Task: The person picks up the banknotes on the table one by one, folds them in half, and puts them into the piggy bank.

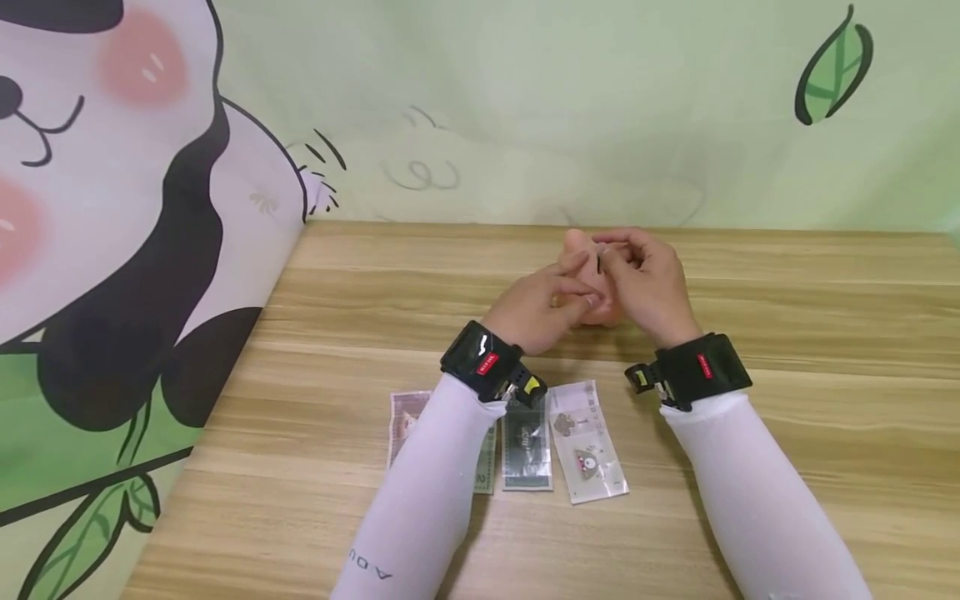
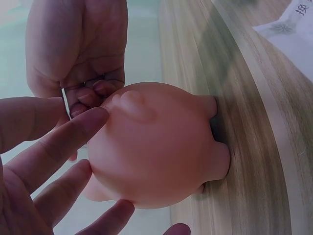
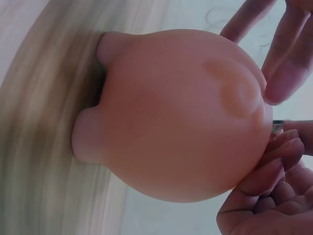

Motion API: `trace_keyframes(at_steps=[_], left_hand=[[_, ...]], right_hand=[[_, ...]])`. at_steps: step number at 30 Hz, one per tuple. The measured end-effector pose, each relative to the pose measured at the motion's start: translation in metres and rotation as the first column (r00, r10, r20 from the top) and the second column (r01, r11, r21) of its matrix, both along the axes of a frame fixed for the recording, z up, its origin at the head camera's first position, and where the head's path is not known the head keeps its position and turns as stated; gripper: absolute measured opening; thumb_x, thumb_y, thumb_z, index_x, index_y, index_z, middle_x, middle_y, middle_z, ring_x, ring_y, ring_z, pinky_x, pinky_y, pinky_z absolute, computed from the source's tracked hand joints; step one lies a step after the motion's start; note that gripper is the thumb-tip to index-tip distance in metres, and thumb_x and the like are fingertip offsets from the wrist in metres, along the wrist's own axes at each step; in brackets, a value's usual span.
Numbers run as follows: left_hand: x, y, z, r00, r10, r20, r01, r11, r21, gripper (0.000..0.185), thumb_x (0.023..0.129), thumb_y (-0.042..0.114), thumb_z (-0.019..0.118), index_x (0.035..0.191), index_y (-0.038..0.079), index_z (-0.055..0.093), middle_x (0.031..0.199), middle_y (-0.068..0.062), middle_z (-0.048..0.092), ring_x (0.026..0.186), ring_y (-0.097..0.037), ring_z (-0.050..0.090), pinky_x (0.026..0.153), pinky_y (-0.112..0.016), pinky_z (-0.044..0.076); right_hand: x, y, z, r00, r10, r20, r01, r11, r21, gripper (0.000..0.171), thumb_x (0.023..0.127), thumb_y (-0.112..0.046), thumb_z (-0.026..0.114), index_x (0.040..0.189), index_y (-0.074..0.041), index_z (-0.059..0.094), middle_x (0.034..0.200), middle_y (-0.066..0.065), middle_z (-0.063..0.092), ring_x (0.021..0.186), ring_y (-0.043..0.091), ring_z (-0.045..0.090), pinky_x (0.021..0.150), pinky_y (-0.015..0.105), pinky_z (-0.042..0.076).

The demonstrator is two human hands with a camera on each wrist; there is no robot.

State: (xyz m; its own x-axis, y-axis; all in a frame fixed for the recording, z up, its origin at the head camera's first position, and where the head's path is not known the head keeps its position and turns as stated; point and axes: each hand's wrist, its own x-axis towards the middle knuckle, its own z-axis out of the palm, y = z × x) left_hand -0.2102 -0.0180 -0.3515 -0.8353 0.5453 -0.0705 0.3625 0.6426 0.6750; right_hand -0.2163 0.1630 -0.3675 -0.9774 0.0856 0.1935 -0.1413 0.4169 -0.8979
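A pink piggy bank (image 1: 583, 244) stands on its feet in the middle of the wooden table (image 1: 787, 317), mostly hidden behind both hands in the head view. My left hand (image 1: 558, 292) lays straight fingers (image 2: 73, 132) against the pig's side (image 2: 156, 147). My right hand (image 1: 622, 262) is at the pig's top and pinches a thin dark coin (image 1: 598, 265) edge-on between thumb and fingertips (image 3: 279, 147). The coin's edge (image 2: 63, 95) shows right by the pig's back (image 3: 181, 112). Whether it touches a slot is hidden.
Several banknotes (image 1: 585, 442) lie flat side by side near the table's front, partly under my left forearm. A panda backdrop (image 1: 112, 250) hangs along the table's left side and a pale green wall (image 1: 525, 100) behind it.
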Motion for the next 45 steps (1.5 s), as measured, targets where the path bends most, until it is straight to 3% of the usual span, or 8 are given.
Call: trace_keyframes(at_steps=[5, 11, 23, 29, 32, 36, 40, 45], left_hand=[[0.001, -0.0007, 0.0006, 1.0, -0.002, 0.006, 0.002, 1.0, 0.002, 0.032, 0.108, 0.033, 0.052, 0.128, 0.021, 0.074, 0.17, 0.011, 0.026, 0.158, -0.019, 0.029, 0.13, -0.037, 0.027], [0.0017, -0.0012, 0.0034, 1.0, 0.003, 0.007, -0.003, 1.0, 0.001, 0.033, 0.108, 0.034, 0.051, 0.128, 0.021, 0.074, 0.17, 0.011, 0.026, 0.158, -0.019, 0.028, 0.13, -0.038, 0.026], [0.0002, 0.0003, 0.0018, 1.0, 0.006, -0.01, -0.007, 1.0, -0.016, 0.034, 0.108, 0.038, 0.053, 0.129, 0.02, 0.074, 0.17, 0.01, 0.026, 0.157, -0.019, 0.03, 0.129, -0.037, 0.028], [-0.0006, -0.0001, 0.0005, 1.0, -0.003, -0.025, 0.003, 1.0, -0.009, 0.034, 0.108, 0.037, 0.054, 0.129, 0.019, 0.074, 0.17, 0.01, 0.027, 0.156, -0.021, 0.033, 0.129, -0.037, 0.029], [-0.001, -0.0008, -0.0001, 1.0, -0.007, -0.029, 0.007, 1.0, -0.01, 0.034, 0.108, 0.036, 0.054, 0.129, 0.018, 0.073, 0.17, 0.009, 0.027, 0.156, -0.021, 0.033, 0.129, -0.037, 0.029], [-0.0008, -0.0008, 0.0004, 1.0, -0.005, -0.029, 0.004, 1.0, -0.014, 0.034, 0.108, 0.035, 0.054, 0.13, 0.018, 0.073, 0.17, 0.009, 0.028, 0.156, -0.021, 0.033, 0.129, -0.036, 0.028], [-0.0001, -0.0008, 0.0012, 1.0, -0.002, -0.024, 0.002, 1.0, -0.01, 0.033, 0.108, 0.033, 0.053, 0.13, 0.018, 0.073, 0.17, 0.009, 0.028, 0.157, -0.02, 0.032, 0.129, -0.036, 0.028], [0.0003, -0.0005, 0.0009, 1.0, 0.003, -0.017, -0.003, 1.0, -0.001, 0.033, 0.108, 0.034, 0.053, 0.128, 0.02, 0.074, 0.17, 0.01, 0.028, 0.157, -0.02, 0.032, 0.129, -0.038, 0.028]], right_hand=[[0.0014, 0.0024, 0.0025, 0.999, 0.023, 0.04, -0.024, 0.999, 0.037, 0.025, 0.103, -0.013, 0.059, 0.123, -0.009, 0.074, 0.096, 0.004, 0.066, 0.085, 0.01, 0.057, 0.069, 0.02, 0.045], [0.0027, 0.0042, 0.0066, 0.997, -0.01, 0.077, 0.003, 0.995, 0.097, 0.022, 0.099, -0.016, 0.067, 0.117, -0.009, 0.077, 0.101, 0.007, 0.07, 0.085, 0.01, 0.057, 0.068, 0.019, 0.045], [0.0024, 0.0064, 0.0083, 0.995, -0.079, 0.067, 0.07, 0.989, 0.133, 0.017, 0.092, -0.019, 0.074, 0.103, -0.007, 0.08, 0.086, -0.003, 0.07, 0.08, 0.008, 0.058, 0.068, 0.021, 0.045], [0.0035, 0.0047, 0.0097, 0.987, -0.115, 0.111, 0.105, 0.99, 0.09, 0.042, 0.104, -0.045, 0.058, 0.096, -0.01, 0.08, 0.086, -0.005, 0.074, 0.071, 0.01, 0.059, 0.056, 0.021, 0.045], [0.0037, 0.0051, 0.0099, 0.987, -0.094, 0.131, 0.091, 0.995, 0.029, 0.049, 0.105, -0.05, 0.054, 0.1, -0.008, 0.079, 0.082, -0.006, 0.072, 0.07, 0.008, 0.061, 0.059, 0.02, 0.051], [0.0029, 0.0058, 0.0087, 0.988, -0.074, 0.138, 0.074, 0.997, 0.005, 0.045, 0.105, -0.046, 0.055, 0.108, -0.008, 0.078, 0.088, -0.005, 0.069, 0.078, 0.008, 0.06, 0.063, 0.019, 0.051], [0.002, 0.0054, 0.0068, 0.988, -0.078, 0.136, 0.073, 0.997, 0.039, 0.03, 0.103, -0.033, 0.062, 0.114, -0.009, 0.077, 0.094, -0.003, 0.067, 0.085, 0.01, 0.056, 0.063, 0.019, 0.046], [0.0023, 0.0046, 0.0049, 0.99, -0.078, 0.121, 0.068, 0.995, 0.078, 0.019, 0.097, -0.019, 0.069, 0.111, -0.009, 0.077, 0.088, -0.003, 0.067, 0.083, 0.012, 0.058, 0.065, 0.021, 0.046]])
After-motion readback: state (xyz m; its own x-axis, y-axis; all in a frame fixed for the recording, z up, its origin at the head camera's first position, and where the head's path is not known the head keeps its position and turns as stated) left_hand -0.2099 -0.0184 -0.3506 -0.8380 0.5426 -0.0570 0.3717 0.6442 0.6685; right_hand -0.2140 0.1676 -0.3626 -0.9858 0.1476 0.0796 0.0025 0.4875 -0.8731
